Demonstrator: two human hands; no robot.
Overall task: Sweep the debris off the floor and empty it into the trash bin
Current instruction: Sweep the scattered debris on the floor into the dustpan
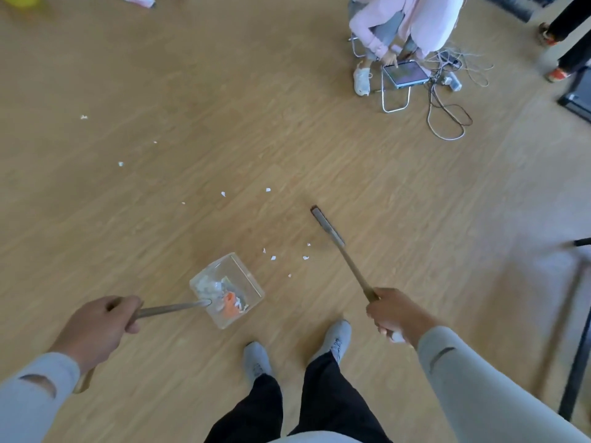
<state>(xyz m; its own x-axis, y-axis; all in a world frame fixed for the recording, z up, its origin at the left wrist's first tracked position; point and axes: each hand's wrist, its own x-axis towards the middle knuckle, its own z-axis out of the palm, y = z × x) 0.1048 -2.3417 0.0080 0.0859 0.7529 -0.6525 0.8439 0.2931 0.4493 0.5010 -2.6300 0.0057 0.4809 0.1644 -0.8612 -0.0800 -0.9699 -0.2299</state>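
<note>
My left hand point(97, 327) grips the long handle of a clear dustpan point(246, 276) that sits on the wooden floor ahead of my feet. Inside the pan lie white scraps and an orange piece point(231, 306). My right hand point(395, 313) grips the broom handle; the narrow broom head point(327, 226) points away from me, to the right of the pan. Several small white paper bits point(287, 257) lie between the pan and the broom. More white bits point(224, 194) are scattered farther off to the left. No trash bin is in view.
A seated person in pink point(406, 24) taps a tablet point(405, 73) on a folding stool at the upper right, with tangled cables point(447, 103) beside it. Another person's legs point(566, 36) stand at the far right. A dark table leg point(575, 362) rises at my right.
</note>
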